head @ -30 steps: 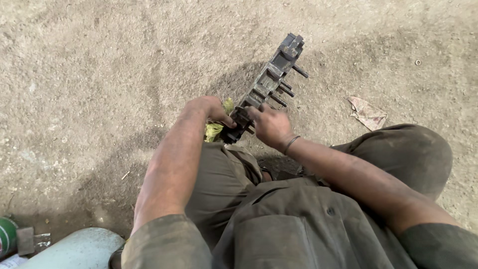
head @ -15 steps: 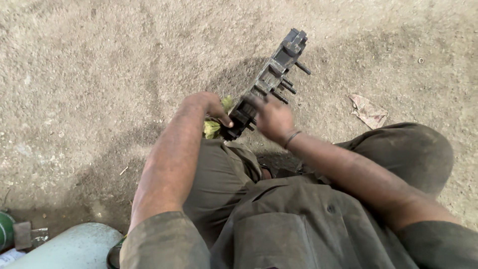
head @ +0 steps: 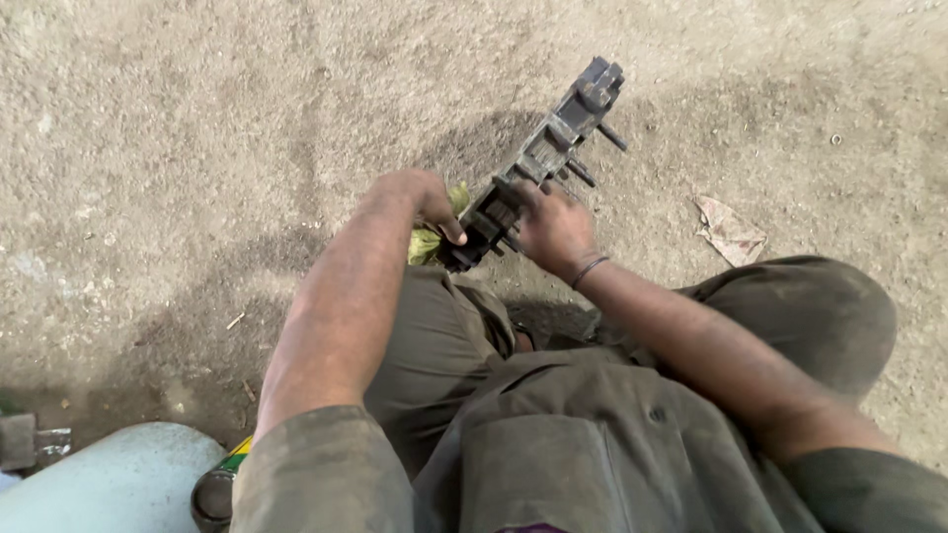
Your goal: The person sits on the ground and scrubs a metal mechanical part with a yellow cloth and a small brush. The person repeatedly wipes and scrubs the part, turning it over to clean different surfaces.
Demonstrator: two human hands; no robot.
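A long, dark, greasy metal block (head: pixel 553 148) with several short pins along its side slants up and away from my lap. My left hand (head: pixel 420 197) grips its near end, with a crumpled yellow-green rag (head: pixel 427 242) under the fingers. My right hand (head: pixel 553 227) rests on the block's middle, fingers closed over its side by the pins. A thin band circles my right wrist. Both my knees, in olive trousers, are drawn up below the hands.
Bare sandy ground lies all around. A crumpled scrap of paper (head: pixel 731 232) lies to the right. At the lower left are a pale blue-green rounded container (head: pixel 109 484), a small dark round can (head: pixel 212 498) and a grey metal piece (head: pixel 18 439).
The view has shifted slightly and the block sits a little higher in the picture. My right hand's fingers have slid a bit along the block. Both hands keep their hold.
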